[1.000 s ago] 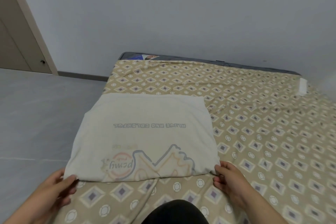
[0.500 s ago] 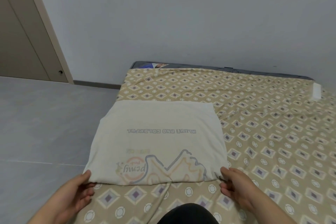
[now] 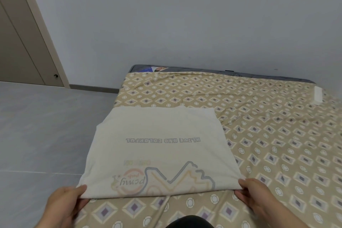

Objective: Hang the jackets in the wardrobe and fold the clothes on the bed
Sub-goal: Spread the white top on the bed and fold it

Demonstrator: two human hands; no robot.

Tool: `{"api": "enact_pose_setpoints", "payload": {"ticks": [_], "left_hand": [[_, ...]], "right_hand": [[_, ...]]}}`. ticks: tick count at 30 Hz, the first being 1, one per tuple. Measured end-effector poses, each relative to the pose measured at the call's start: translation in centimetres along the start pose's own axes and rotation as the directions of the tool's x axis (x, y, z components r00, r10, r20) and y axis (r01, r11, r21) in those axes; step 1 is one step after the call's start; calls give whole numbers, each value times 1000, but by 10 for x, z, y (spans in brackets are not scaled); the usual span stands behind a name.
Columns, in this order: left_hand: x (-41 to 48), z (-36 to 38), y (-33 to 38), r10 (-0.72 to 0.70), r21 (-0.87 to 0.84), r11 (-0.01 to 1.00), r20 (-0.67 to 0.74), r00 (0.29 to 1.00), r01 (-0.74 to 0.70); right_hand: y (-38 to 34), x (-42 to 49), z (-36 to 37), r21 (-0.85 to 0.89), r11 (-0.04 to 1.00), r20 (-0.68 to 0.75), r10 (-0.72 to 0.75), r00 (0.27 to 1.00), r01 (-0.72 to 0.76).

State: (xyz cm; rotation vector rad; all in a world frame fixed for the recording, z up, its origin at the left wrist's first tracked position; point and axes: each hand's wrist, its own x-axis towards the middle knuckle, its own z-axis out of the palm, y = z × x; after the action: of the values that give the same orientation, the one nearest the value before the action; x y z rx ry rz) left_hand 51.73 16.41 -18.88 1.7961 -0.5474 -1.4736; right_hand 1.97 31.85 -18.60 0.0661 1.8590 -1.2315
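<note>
Lower centre of the frame: folded cream T-shirt (image 3: 159, 150) lies flat on the patterned bed (image 3: 277, 135), near the bed's left edge, print facing up and upside down to the camera

Left hand (image 3: 63, 203) pinches the near-left corner, thumb on top of the cloth and fingers curled below. Right hand (image 3: 257, 198) grips the near-right corner the same way, though its fingertips are hidden by the cloth

Key relation: the near edge runs left to right across the frame, straight between the two hands. The rest of the shirt extends up-frame, away from the fingers, towards the wall. Neither hand is nearer, one per corner. My read is that the next fold carries this near edge up-frame onto the far edge, so both corners need to lift together or the fold skews

Versus a second ago: the left hand was only at the corner, fingers alongside; now the thumb is over the cloth. The right hand's grip is about unchanged and the shirt hasn't shifted on the bed. The view has swung, showing more of the door (image 3: 18, 42) at upper left
</note>
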Motion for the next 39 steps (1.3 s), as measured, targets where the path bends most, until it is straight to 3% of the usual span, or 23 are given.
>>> {"api": "enact_pose_setpoints", "payload": {"ticks": [4,6,8,12,16,20,23,29,32,34,39], "left_hand": [[-8,-1,6,-146,-8,989,71,987,147],[-14,-6,15,-244,26,970,128,961,243],[-22,-14,30,-272,43,962,175,946,269],[-42,-18,64,-108,-63,991,131,985,117],[-66,-11,107,71,-228,972,66,995,-54],[-98,-11,157,295,-381,883,-6,955,-275],[-125,-19,190,398,-504,800,40,917,-325],[-171,-36,237,645,-721,567,88,759,-398],[-181,-36,242,712,-723,549,142,688,-419],[-182,-31,237,692,-716,576,171,701,-395],[-161,-14,207,539,-653,697,207,817,-295]], "right_hand": [[-10,-13,4,56,982,116,175,978,-182],[-18,-24,3,-84,945,212,326,921,-315],[-29,-33,3,-170,930,259,361,896,-326],[-71,-57,7,54,989,303,113,946,-135],[-119,-87,16,201,973,256,-164,953,114],[-158,-129,24,296,871,188,-455,871,392],[-183,-164,26,407,778,187,-584,790,478],[-220,-229,13,576,641,274,-736,619,508],[-227,-242,9,570,633,292,-752,590,524],[-225,-239,12,539,651,299,-741,601,535],[-204,-200,28,460,706,279,-691,667,539]]}}
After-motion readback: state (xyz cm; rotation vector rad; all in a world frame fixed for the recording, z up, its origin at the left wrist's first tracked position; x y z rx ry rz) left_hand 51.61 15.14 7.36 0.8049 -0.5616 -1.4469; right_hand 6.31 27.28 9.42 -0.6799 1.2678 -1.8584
